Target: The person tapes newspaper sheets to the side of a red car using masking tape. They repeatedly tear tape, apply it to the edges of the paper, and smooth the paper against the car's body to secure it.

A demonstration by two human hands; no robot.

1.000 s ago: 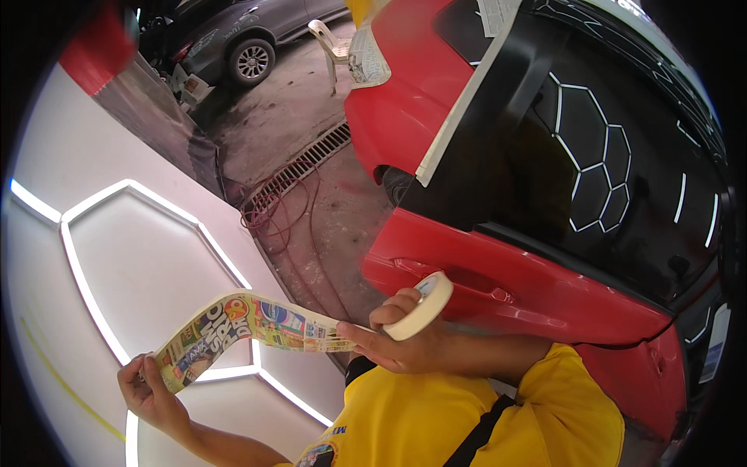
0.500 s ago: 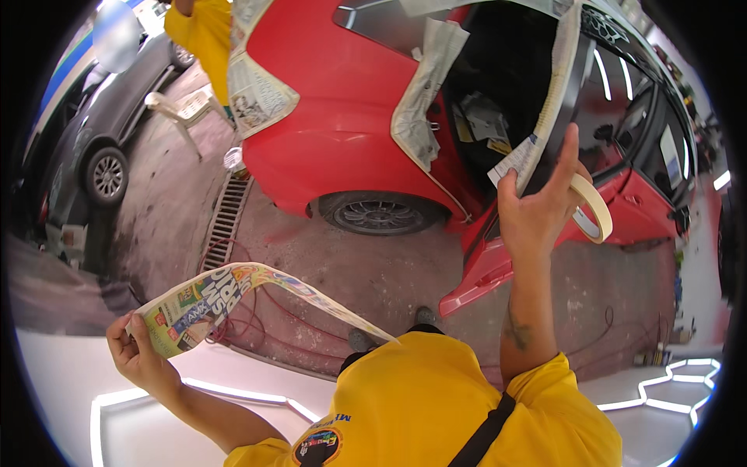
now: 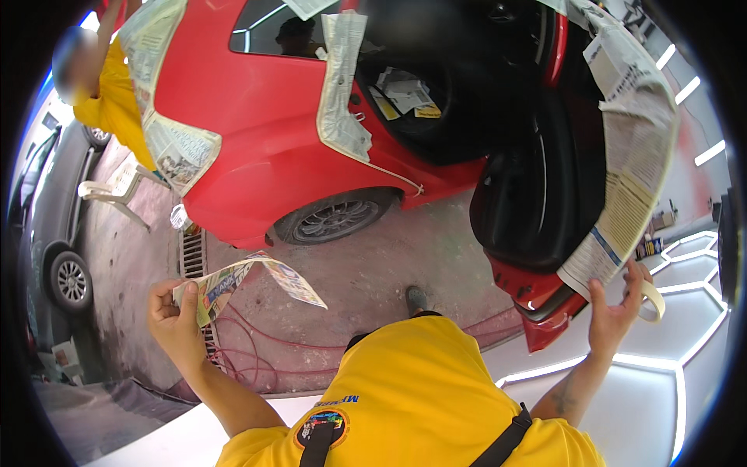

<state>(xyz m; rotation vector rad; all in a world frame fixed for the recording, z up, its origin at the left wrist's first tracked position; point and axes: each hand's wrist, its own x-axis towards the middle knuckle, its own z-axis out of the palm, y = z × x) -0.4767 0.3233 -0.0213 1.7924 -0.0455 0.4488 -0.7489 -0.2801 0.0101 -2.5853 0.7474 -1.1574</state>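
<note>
My left hand (image 3: 175, 315) pinches one end of a printed newspaper strip (image 3: 223, 290), whose free end bends over to the right above the floor. At the right, my right hand (image 3: 616, 315) is at the lower corner of the car door (image 3: 545, 202), which stands open. Its thumb and fingers meet the bottom of the newspaper masking (image 3: 634, 175) that runs along the door's window frame. A roll of masking tape (image 3: 656, 302) hangs at the outer side of these fingers, partly hidden by them.
The red car body (image 3: 272, 124) has newspaper (image 3: 342, 78) taped along its door opening. A person in yellow (image 3: 117, 117) stands behind the car, near a white plastic chair (image 3: 120, 187). A grey car (image 3: 58, 257) is at the far left. A red hose (image 3: 264, 338) lies across the floor.
I have turned toward the door, which now swings wide with its inner side showing. My right hand has moved down and outward to its lower corner. The left hand's strip has come closer in.
</note>
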